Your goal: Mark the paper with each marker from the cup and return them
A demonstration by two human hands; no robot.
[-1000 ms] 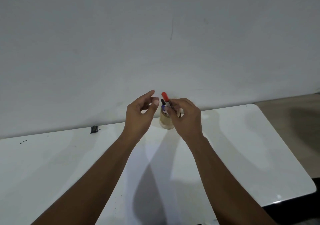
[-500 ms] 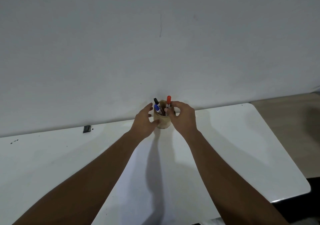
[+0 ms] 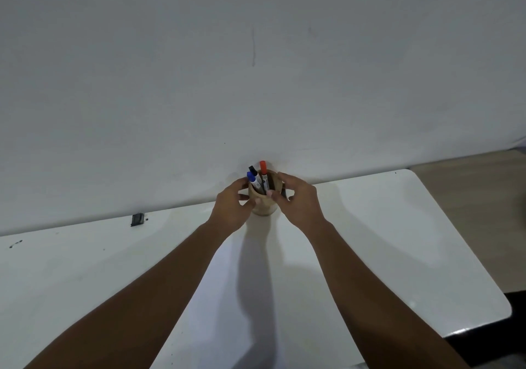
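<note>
There is one view only, from the camera on my head, so nothing is shared with a second one. It looks forward and down along both my forearms, which run up from the bottom corners to my left hand (image 3: 232,205) and right hand (image 3: 299,201) at mid-frame. The wide lens takes in the white table (image 3: 398,240) below, bending its far edge, and the bare wall (image 3: 256,55) filling the upper half. I stand close, my arms stretched forward.
</note>
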